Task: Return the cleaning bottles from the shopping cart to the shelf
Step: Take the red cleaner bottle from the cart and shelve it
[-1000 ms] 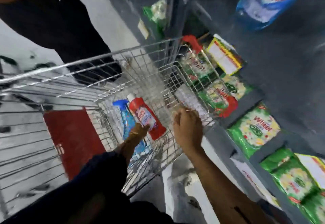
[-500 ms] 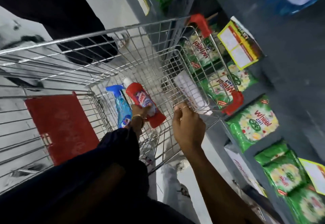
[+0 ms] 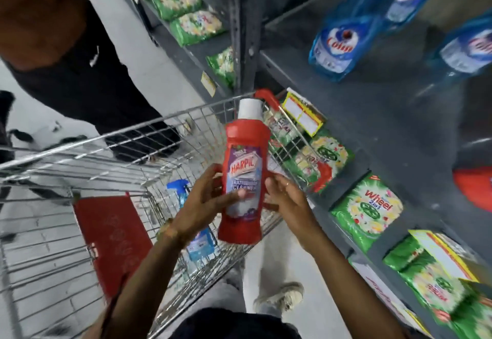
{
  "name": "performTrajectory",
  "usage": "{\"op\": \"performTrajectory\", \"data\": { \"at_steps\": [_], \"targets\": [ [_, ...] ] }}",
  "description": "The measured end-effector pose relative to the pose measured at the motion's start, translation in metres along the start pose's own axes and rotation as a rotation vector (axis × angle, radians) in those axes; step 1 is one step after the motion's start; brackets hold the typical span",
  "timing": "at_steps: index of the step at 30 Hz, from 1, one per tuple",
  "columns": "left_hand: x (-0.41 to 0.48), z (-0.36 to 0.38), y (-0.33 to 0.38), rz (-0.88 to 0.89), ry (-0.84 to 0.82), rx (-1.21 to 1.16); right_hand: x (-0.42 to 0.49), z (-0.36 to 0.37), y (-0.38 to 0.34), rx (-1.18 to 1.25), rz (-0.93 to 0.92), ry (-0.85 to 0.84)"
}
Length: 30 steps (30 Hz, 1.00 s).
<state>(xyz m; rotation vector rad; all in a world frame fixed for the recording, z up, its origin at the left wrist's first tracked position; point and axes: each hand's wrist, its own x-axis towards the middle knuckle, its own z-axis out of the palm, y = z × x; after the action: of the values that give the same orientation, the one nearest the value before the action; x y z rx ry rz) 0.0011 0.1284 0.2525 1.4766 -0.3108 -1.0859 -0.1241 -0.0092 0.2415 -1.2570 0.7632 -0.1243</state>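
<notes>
I hold a red cleaner bottle (image 3: 243, 176) with a white cap upright above the wire shopping cart (image 3: 111, 157). My left hand (image 3: 205, 200) grips its left side, fingers across the label. My right hand (image 3: 286, 200) touches its right side. A blue spray bottle (image 3: 195, 235) lies in the bottom of the cart, partly hidden by my left wrist. The grey shelf (image 3: 372, 115) stands to the right, with blue cleaner bottles (image 3: 338, 43) on its upper level.
Green detergent packs (image 3: 367, 208) fill the lower shelf rows. Another person in black trousers (image 3: 87, 83) stands beyond the cart. A red child-seat flap (image 3: 111, 240) sits in the cart at left. A red object (image 3: 476, 187) lies on the shelf at far right.
My left hand has lifted the red bottle out of the cart. My right hand let go of the cart rim and came onto the bottle. The view tilted up toward the shelf.
</notes>
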Motion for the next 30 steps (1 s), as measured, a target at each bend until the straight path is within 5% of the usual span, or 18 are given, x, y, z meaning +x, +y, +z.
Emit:
{"op": "performTrajectory", "data": {
  "at_steps": [11, 30],
  "targets": [
    [-0.055, 0.136, 0.05, 0.104, -0.501, 0.244, -0.161, -0.096, -0.017, 0.178, -0.12, 0.282],
    [-0.053, 0.384, 0.045, 0.478, -0.786, 0.279, -0.273, -0.254, -0.026, 0.134, -0.586, 0.832]
  ]
}}
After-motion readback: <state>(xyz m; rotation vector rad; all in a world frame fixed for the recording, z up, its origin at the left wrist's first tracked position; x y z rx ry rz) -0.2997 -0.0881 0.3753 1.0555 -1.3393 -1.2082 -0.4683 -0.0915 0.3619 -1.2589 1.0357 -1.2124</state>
